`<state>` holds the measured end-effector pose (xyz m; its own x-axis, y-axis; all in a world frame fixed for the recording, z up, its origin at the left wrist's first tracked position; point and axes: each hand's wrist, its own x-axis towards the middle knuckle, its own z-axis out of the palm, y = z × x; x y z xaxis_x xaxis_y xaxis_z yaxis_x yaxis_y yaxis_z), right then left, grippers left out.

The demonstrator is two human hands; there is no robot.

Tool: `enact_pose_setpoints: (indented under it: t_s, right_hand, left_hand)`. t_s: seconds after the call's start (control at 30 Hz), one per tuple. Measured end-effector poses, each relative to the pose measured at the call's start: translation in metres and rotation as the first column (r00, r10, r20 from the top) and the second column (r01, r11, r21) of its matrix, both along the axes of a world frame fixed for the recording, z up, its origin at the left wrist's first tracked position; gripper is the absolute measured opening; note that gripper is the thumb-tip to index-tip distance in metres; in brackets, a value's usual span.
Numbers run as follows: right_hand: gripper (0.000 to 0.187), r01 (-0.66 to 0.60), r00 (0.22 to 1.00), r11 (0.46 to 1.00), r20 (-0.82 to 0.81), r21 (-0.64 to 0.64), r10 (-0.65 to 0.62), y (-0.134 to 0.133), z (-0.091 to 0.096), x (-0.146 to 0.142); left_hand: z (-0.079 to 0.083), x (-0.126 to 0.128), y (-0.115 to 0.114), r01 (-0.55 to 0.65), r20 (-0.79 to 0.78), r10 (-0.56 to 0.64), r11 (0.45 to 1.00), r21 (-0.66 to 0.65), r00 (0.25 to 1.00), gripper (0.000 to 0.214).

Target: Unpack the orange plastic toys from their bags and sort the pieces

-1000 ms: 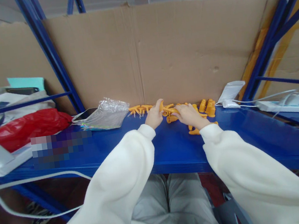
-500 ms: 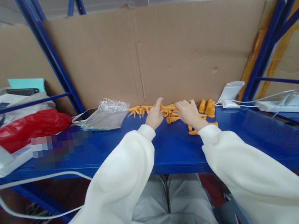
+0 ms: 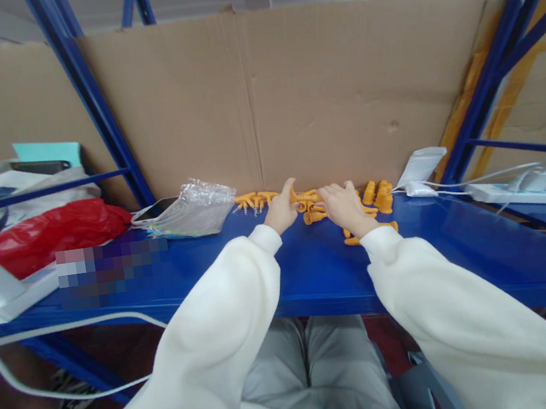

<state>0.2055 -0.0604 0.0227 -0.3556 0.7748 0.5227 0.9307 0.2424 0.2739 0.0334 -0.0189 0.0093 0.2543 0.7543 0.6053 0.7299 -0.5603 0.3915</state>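
Note:
Between my two hands lies a cluster of orange plastic pieces [image 3: 315,216], some tube-like with open round ends. My left hand [image 3: 280,211] stands at the cluster's left side, fingers stretched away from me, with an orange piece against its inner side. My right hand [image 3: 342,207] rests over the cluster's right side, fingertips spread and touching the pieces. Its palm hides part of them. Left of my left hand sits a row of small orange branched pieces [image 3: 256,198] with thin spiral bits. Stubby orange pieces [image 3: 383,198] stand beyond my right hand, and slim ones [image 3: 352,242] lie under that wrist.
A tall cardboard sheet [image 3: 249,100] closes off the back of the blue shelf [image 3: 324,285]. Clear plastic bags [image 3: 198,214] and a red bag [image 3: 50,237] lie leftward. On the right are a white packet [image 3: 419,172], cables and a power strip [image 3: 528,192].
The fingers of my right hand have shifted slightly left over the orange pieces. My left hand stays almost where it was.

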Motion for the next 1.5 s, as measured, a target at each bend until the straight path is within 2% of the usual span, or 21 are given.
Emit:
enact_pose_setpoints:
  t_s: [0.07,0.17,0.3,0.43,0.5,0.63,0.77,0.93,1.13,1.27,1.5]
  right_hand:
    - [0.026,-0.003,1.000,1.000,0.011,0.005,0.003,0.000,0.000,0.000]
    - [0.027,-0.009,0.999,1.000,0.033,-0.003,0.009,0.001,0.000,-0.002]
    - [0.028,-0.028,0.997,1.000,0.065,-0.007,0.028,0.001,-0.002,-0.003]
    - [0.032,-0.068,0.994,0.996,0.086,0.063,0.062,0.003,-0.004,-0.001]
    - [0.033,-0.079,0.994,0.991,0.082,0.105,0.071,0.005,-0.005,0.000]
    - [0.030,-0.071,0.996,0.986,0.057,0.153,0.063,0.009,-0.007,0.004]
    - [0.026,-0.080,0.996,0.990,0.035,0.115,0.077,0.014,-0.011,0.010]
    - [0.034,-0.123,0.992,0.990,0.003,0.071,0.123,0.017,-0.015,0.013]
    - [0.025,-0.115,0.993,0.993,0.025,0.038,0.114,0.013,-0.013,0.011]
    - [0.027,-0.096,0.995,0.993,0.023,0.071,0.095,0.009,-0.010,0.010]
    - [0.029,-0.050,0.999,0.995,0.007,0.082,0.049,0.007,-0.008,0.008]
  left_hand:
    - [0.002,-0.001,0.000,0.025,0.030,-0.023,0.999,-0.048,0.999,0.065]
    - [0.005,-0.003,-0.001,0.066,0.100,-0.044,0.973,-0.223,0.994,0.067]
    - [0.012,-0.003,-0.006,0.125,0.259,-0.003,0.882,-0.454,0.966,0.068]
    - [0.015,0.001,-0.011,0.190,0.380,0.054,0.795,-0.576,0.924,0.056]
    - [0.013,0.003,-0.011,0.195,0.388,0.051,0.799,-0.569,0.920,0.053]
    - [0.006,0.004,-0.010,0.127,0.282,0.013,0.872,-0.472,0.959,0.054]
    - [0.002,0.002,-0.009,0.058,0.179,0.012,0.922,-0.383,0.984,0.056]
    - [-0.004,-0.003,-0.001,0.026,0.119,0.001,0.974,-0.224,0.993,0.059]
    - [-0.006,-0.002,0.001,-0.001,0.047,0.008,0.988,-0.153,0.999,0.058]
    - [-0.004,0.000,-0.002,0.006,0.023,-0.002,0.983,-0.185,1.000,0.058]
    - [0.000,0.004,-0.009,0.009,0.075,0.009,0.971,-0.238,0.997,0.060]
